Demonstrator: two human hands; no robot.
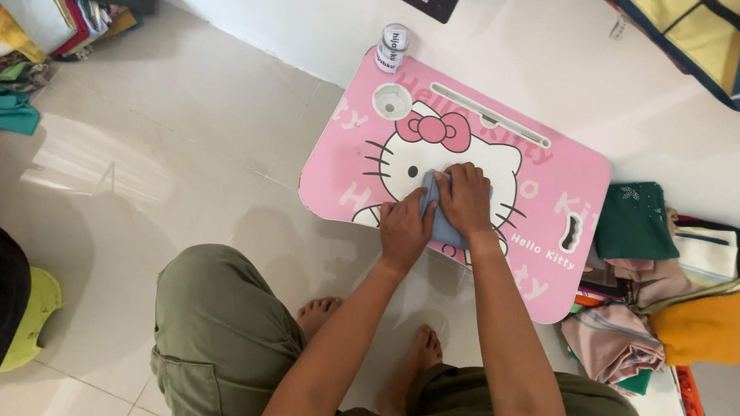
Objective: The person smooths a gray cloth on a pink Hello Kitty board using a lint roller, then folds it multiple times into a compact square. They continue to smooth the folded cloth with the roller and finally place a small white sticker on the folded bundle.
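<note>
- Pressing down on a small blue cloth (438,214), both hands work at the middle of a pink lap table (570,170) (printed with a white cartoon cat face and a pink bow).
- The left hand (404,227) lies flat on the cloth's left part, fingers together and pointing toward the table's far edge.
- The right hand (466,199) covers the cloth's upper right part, fingers curled and pressed onto the fabric; only a strip of blue shows between and below the hands.
- A round cup recess (390,100) sits in the table's far left corner.
- A small clear bottle (393,47) with a white label stands on the floor just beyond that corner.
- A long slot (490,115) runs along the table's far edge.
- Folded clothes (661,280) are piled just beside the table's right end.
- The person's bare feet (365,339) rest on the tile at the table's near side.
</note>
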